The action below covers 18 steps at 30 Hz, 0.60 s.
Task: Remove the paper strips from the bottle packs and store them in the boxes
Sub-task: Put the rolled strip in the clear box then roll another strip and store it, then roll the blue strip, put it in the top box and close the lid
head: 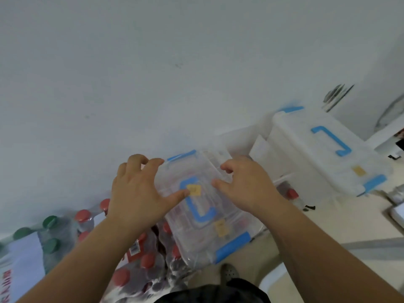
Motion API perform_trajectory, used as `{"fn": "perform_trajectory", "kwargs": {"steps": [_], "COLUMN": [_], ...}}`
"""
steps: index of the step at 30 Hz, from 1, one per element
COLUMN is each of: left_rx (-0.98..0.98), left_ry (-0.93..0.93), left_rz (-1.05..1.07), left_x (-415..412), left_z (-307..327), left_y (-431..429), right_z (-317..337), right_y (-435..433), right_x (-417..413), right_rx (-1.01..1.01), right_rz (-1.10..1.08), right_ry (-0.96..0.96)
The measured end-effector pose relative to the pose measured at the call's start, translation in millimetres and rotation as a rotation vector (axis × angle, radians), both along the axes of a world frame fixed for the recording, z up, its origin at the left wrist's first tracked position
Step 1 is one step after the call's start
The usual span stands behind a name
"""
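Both hands are on the clear box [218, 237]. The left hand [140, 191] curls its grip round the far left corner with the thumb on the lid, and the right hand [247, 184] closes its grip on the lid's right edge. The box sits lidded on the red-capped bottle packs [148, 261], its contents too blurred to read. A white printed sheet [19, 265] covers the green-capped pack [51, 243], so most of the stripping probably remains. A white box [306, 154] stands closed to the right.
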<state>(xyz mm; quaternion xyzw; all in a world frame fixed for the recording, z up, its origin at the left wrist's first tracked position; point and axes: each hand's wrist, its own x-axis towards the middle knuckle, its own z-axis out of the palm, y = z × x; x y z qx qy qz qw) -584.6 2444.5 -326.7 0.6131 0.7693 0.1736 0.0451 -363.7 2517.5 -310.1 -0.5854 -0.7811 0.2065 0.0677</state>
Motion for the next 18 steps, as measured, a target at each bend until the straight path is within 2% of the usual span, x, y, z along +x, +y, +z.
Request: {"fn": "perform_trajectory", "kwargs": {"steps": [6,11,18], "left_rx": [-0.148,-0.328,-0.311], "left_ry": [-0.147,-0.235,-0.210], "left_rz": [-0.071,-0.230,-0.238], "left_x": [-3.6,-2.9,10.3], "left_z": [-8.9,-6.1,1.3], "left_y": [-32.3,-51.0,-50.6], "right_z": [-5.3,-7.6,-12.8], "right_y": [-32.2,-43.6,-52.7], "right_x": [-8.2,-9.2,-12.0], "right_rx": [0.009,0.007,0.044], "right_rz": [-0.048,-0.071,-0.049], "right_ry": [-0.082,-0.108,-0.057]}}
